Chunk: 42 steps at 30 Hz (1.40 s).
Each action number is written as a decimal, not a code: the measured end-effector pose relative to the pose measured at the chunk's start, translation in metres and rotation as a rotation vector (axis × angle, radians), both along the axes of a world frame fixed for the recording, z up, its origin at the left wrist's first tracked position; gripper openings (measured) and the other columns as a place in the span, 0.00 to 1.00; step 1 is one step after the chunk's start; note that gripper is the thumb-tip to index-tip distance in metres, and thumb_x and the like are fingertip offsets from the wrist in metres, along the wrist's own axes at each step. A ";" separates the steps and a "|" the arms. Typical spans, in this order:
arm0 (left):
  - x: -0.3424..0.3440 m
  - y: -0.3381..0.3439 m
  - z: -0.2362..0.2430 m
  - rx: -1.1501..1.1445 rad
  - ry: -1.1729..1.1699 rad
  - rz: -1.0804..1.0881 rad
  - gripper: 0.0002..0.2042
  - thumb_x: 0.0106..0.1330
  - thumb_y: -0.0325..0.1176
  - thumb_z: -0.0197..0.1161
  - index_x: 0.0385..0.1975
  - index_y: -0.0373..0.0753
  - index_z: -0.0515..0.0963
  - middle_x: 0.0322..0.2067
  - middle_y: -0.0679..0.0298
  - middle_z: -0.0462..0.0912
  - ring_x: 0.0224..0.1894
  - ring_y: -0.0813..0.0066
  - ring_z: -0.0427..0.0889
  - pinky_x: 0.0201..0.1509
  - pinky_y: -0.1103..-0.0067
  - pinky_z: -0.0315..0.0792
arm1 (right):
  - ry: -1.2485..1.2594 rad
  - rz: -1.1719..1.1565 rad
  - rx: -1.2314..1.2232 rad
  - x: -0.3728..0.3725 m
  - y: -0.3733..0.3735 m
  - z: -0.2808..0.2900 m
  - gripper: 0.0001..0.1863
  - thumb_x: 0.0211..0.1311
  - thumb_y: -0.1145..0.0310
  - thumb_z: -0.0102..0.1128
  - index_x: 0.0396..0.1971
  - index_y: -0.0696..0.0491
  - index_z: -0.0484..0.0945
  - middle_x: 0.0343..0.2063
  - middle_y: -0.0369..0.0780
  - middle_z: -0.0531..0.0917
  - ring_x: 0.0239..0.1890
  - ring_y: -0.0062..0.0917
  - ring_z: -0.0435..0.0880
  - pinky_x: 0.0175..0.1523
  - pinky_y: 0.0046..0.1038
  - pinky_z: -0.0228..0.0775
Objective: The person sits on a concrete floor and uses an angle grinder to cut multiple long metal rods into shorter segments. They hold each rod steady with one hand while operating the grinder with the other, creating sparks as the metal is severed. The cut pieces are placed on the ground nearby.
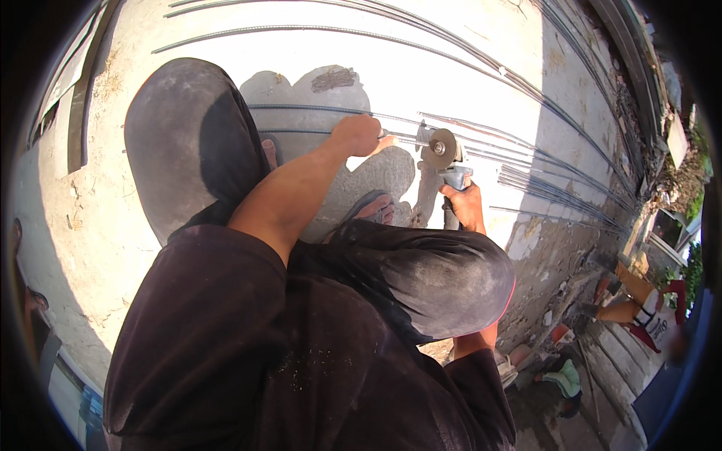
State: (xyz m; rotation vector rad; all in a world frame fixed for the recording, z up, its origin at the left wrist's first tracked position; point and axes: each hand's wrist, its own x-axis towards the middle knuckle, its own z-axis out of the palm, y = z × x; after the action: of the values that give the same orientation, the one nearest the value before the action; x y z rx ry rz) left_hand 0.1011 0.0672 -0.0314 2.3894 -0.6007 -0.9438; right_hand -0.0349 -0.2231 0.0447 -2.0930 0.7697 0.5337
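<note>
My left hand [356,137] is closed around a thin steel rebar [301,132] lying low over the concrete between my feet. My right hand [465,204] grips an angle grinder [456,177] with a grey-blue head. The grinder's round cutting disc [444,147] stands at the rebar, just right of my left fist. Whether the disc touches or spins cannot be told. Another rebar [293,107] runs alongside, a little farther off. Part of the grinder's body is hidden by my right hand and knee.
Long rebars [316,30] stretch across the sunlit concrete ahead. A bundle of shorter rebars [556,186] lies to the right. My sandalled foot [376,209] is close below the bar. Two people, one in a pale green top [565,379], are at the lower right.
</note>
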 end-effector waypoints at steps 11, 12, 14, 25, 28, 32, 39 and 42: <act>0.009 -0.001 0.004 0.004 -0.008 0.021 0.33 0.74 0.64 0.55 0.36 0.34 0.89 0.35 0.48 0.89 0.41 0.46 0.89 0.47 0.56 0.81 | -0.043 0.006 -0.012 -0.012 -0.005 -0.008 0.17 0.53 0.69 0.74 0.41 0.64 0.84 0.30 0.39 0.86 0.29 0.23 0.82 0.37 0.30 0.77; 0.009 0.000 0.000 0.006 -0.011 0.022 0.33 0.74 0.64 0.55 0.36 0.34 0.89 0.35 0.48 0.89 0.41 0.46 0.89 0.47 0.56 0.81 | -0.045 -0.009 0.003 -0.008 -0.004 -0.008 0.18 0.53 0.69 0.74 0.42 0.63 0.84 0.30 0.39 0.86 0.29 0.23 0.82 0.38 0.30 0.77; 0.006 0.002 -0.010 -0.017 -0.032 0.046 0.34 0.74 0.65 0.54 0.31 0.34 0.88 0.31 0.47 0.88 0.38 0.45 0.87 0.45 0.56 0.79 | -0.038 -0.021 0.029 0.000 -0.002 -0.005 0.18 0.54 0.69 0.73 0.43 0.63 0.84 0.30 0.39 0.86 0.30 0.23 0.83 0.38 0.30 0.77; 0.005 -0.001 -0.005 -0.002 -0.041 0.051 0.36 0.75 0.66 0.52 0.29 0.34 0.87 0.29 0.46 0.86 0.36 0.45 0.86 0.43 0.55 0.79 | -0.060 -0.045 0.021 0.007 -0.001 -0.014 0.18 0.53 0.68 0.74 0.42 0.62 0.85 0.31 0.39 0.87 0.29 0.24 0.83 0.38 0.31 0.78; 0.006 0.001 -0.007 -0.009 -0.044 0.055 0.36 0.75 0.66 0.52 0.27 0.34 0.86 0.28 0.46 0.86 0.35 0.44 0.86 0.42 0.55 0.79 | -0.072 -0.056 0.050 0.008 0.000 -0.016 0.18 0.54 0.69 0.74 0.43 0.62 0.85 0.31 0.39 0.87 0.28 0.23 0.83 0.37 0.31 0.79; 0.005 -0.001 -0.007 -0.021 -0.058 0.058 0.36 0.75 0.66 0.52 0.25 0.34 0.86 0.26 0.46 0.85 0.33 0.44 0.86 0.39 0.55 0.78 | -0.084 -0.031 0.001 0.006 -0.004 -0.023 0.16 0.54 0.70 0.73 0.42 0.63 0.85 0.30 0.39 0.87 0.26 0.23 0.82 0.34 0.30 0.80; 0.006 -0.001 -0.005 -0.027 -0.051 0.059 0.35 0.76 0.64 0.52 0.24 0.34 0.86 0.26 0.46 0.85 0.33 0.44 0.86 0.39 0.55 0.78 | -0.061 -0.028 0.032 0.014 -0.004 -0.021 0.16 0.55 0.71 0.73 0.41 0.64 0.85 0.31 0.40 0.87 0.26 0.23 0.83 0.34 0.30 0.80; 0.005 0.002 -0.009 -0.071 -0.102 0.063 0.34 0.75 0.63 0.53 0.25 0.34 0.86 0.26 0.47 0.85 0.32 0.44 0.86 0.39 0.55 0.78 | -0.065 -0.019 0.025 0.014 0.001 -0.013 0.15 0.55 0.71 0.72 0.41 0.64 0.85 0.31 0.40 0.87 0.27 0.22 0.83 0.34 0.29 0.80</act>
State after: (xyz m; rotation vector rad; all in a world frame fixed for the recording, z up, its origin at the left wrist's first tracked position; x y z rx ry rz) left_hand 0.1061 0.0694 -0.0403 2.3892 -0.5835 -0.7651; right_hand -0.0210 -0.2223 0.0320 -2.0681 0.7413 0.4605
